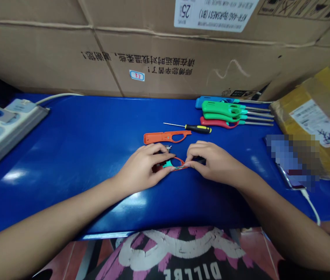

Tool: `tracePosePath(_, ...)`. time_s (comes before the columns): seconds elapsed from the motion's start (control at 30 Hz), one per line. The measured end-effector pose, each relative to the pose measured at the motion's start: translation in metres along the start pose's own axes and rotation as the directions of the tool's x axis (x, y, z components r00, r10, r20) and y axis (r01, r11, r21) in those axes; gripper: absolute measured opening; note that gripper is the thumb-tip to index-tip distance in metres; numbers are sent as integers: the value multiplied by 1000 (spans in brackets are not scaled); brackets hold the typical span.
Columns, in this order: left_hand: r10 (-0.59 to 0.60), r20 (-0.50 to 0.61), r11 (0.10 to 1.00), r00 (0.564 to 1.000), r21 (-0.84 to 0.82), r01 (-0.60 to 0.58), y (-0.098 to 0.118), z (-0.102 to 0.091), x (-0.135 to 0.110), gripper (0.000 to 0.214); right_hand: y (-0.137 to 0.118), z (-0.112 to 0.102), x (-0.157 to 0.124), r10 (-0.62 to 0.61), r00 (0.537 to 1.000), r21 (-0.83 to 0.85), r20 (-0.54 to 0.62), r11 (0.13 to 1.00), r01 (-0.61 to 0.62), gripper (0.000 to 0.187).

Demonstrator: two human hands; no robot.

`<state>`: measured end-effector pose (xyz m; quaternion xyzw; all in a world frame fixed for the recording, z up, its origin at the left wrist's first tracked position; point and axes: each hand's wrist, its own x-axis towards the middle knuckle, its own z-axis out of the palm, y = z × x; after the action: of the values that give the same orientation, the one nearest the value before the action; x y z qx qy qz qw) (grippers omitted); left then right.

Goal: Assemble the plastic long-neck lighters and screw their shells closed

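My left hand point(144, 165) and my right hand point(211, 161) rest on the blue table point(80, 147), fingers curled and pinching between them an opened orange lighter half point(175, 165) with a green part inside. A small metal piece sticks out near my left fingertips. Just beyond the hands lies the other orange shell half point(166, 137), empty side up. A small screwdriver point(192, 128) with a black and yellow handle lies behind it.
A stack of long-nosed lighters point(229, 112), green, blue and red, lies at the back right. A white power strip point(4, 124) sits at the left. A taped parcel point(313, 120) and a cabled device are at the right. Cardboard boxes point(153, 46) wall the back.
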<state>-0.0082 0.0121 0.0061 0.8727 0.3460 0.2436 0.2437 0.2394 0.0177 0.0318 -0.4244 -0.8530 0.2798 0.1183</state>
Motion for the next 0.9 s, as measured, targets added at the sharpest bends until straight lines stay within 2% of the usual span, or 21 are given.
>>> tracePosePath(0.17,18,-4,1000,1000,12,-18,1,-8,1,38,2,-10,-5,47,998,32,40,998,-48,15)
tracePosePath(0.27,68,-15,994,998,91,-67,1,-17,2,44,6,-18,-8,70,994,70,78,995,-75,12)
tracePosePath(0.37,105,33,971,994,211,-109,-1,-25,2,47,8,-22,-10,94,993,64,74,993,-99,11)
tracePosePath(0.47,112,95,958,989,255,-133,-2,-27,1,35,8,-23,-10,120,990,69,79,990,-126,12)
tracePosePath(0.57,107,109,966,988,224,-130,-3,-24,1,24,7,-21,-10,148,986,54,82,987,-152,14)
tracePosePath(0.67,86,84,984,993,149,-98,-5,-21,1,23,7,-19,-11,166,984,5,59,986,-167,15)
tracePosePath(0.8,59,65,990,996,123,-67,-6,-19,0,24,7,-18,-14,106,994,-20,19,994,-106,9)
tracePosePath(0.9,69,42,989,997,127,-73,-7,-16,-1,26,3,-15,-12,67,996,8,-64,998,-67,3)
